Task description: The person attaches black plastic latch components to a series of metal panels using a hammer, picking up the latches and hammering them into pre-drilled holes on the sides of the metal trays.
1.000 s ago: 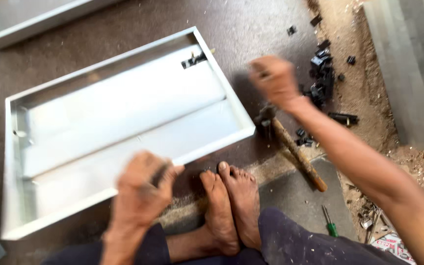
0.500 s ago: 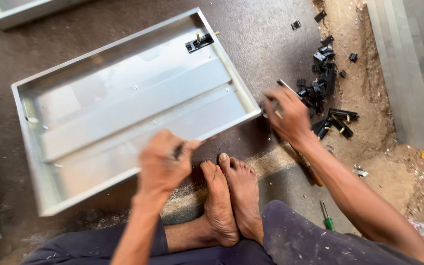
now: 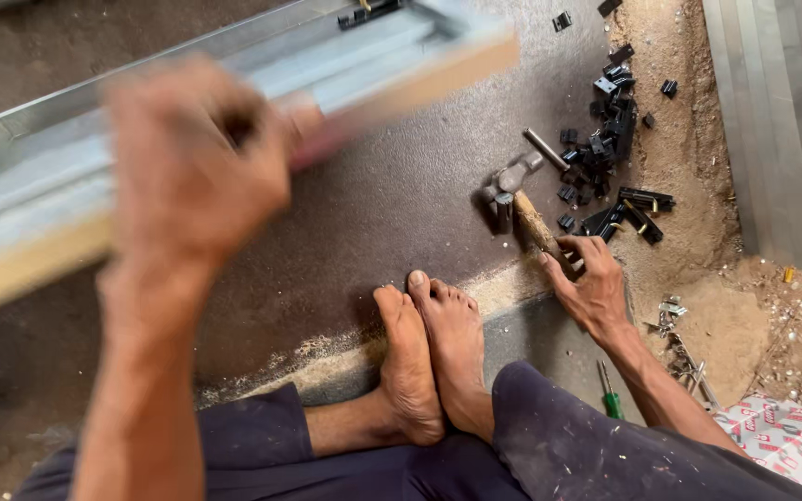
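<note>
My left hand [image 3: 192, 172] is raised close to the camera, blurred, gripping the near edge of a large shallow grey metal tray [image 3: 39, 176] and tilting it up off the floor. My right hand [image 3: 591, 283] rests on the wooden handle of a hammer [image 3: 517, 199] that lies on the dark floor, its steel head pointing away from me. A pile of small black plastic clips [image 3: 610, 139] lies just beyond the hammer. My bare feet [image 3: 429, 348] are together on the floor between the two hands.
Sawdust covers the floor at the right. Long grey metal profiles [image 3: 782, 121] lie along the right edge. A green-handled screwdriver [image 3: 610, 394] lies by my right leg, with loose metal bits [image 3: 679, 343] and a red-and-white printed carton [image 3: 777, 431] nearby.
The tray went from flat on the floor to lifted and tilted in my left hand. My right hand dropped from the clip pile to the hammer handle.
</note>
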